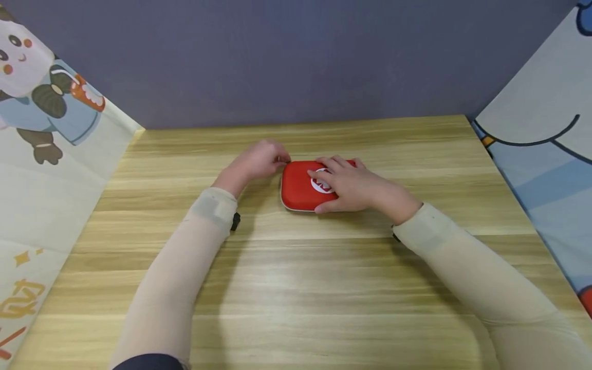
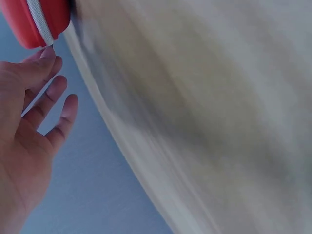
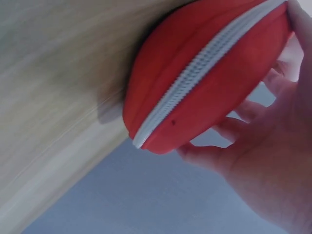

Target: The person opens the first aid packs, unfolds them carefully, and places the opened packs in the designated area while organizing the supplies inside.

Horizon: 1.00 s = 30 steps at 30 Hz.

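Note:
A red zippered hard case (image 1: 296,187) with a round white emblem lies flat on the wooden table. My right hand (image 1: 353,187) holds it from above, with fingers spread over the emblem and right side and the thumb at the near edge. In the right wrist view, the pale zipper (image 3: 195,73) runs along the case's side and its teeth are together there. At the far left corner, my left hand (image 1: 261,159) pinches the small zipper pull between thumb and index finger; the fingertips mostly hide it. The left hand's other fingers (image 2: 61,124) are loosely spread.
The light wood tabletop (image 1: 296,288) ends at a grey-blue wall (image 1: 296,61) behind the case. Cartoon-printed panels stand at the left (image 1: 69,139) and right (image 1: 532,118) sides.

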Available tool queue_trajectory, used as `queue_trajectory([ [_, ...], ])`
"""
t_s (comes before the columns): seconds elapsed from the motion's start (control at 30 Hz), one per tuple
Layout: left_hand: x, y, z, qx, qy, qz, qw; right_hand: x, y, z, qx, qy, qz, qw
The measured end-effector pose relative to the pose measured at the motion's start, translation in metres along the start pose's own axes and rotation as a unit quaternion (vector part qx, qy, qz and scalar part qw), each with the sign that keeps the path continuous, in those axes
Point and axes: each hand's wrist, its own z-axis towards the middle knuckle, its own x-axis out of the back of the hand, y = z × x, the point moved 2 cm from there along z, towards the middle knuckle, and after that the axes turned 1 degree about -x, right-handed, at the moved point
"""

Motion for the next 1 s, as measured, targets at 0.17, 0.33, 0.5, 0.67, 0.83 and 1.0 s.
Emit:
queue_trajectory([
  [0.17, -0.005, 0.0, -0.002, 0.008, -0.005, 0.024, 0.9997, -0.003, 0.004, -0.002, -0.018, 0.005, 0.003, 1.0],
  [0.33, -0.008, -0.002, -0.007, 0.046, -0.007, 0.024, 0.9986, -0.007, 0.005, -0.003, -0.039, 0.007, 0.018, 0.999],
  [0.5, -0.007, -0.004, -0.012, 0.062, -0.004, 0.003, 0.998, -0.007, 0.007, -0.003, -0.044, 0.016, 0.026, 0.999],
  [0.67, -0.006, -0.005, -0.018, 0.068, -0.016, -0.006, 0.9976, -0.006, 0.007, -0.004, -0.036, 0.007, 0.04, 0.999],
  [0.83, -0.005, -0.007, -0.024, 0.064, -0.032, -0.005, 0.9975, -0.007, 0.008, -0.005, -0.041, -0.001, 0.045, 0.998],
  [1.0, -0.004, -0.009, -0.031, 0.061, -0.048, -0.01, 0.9969, -0.006, 0.008, -0.005, -0.046, -0.005, 0.049, 0.998],
])
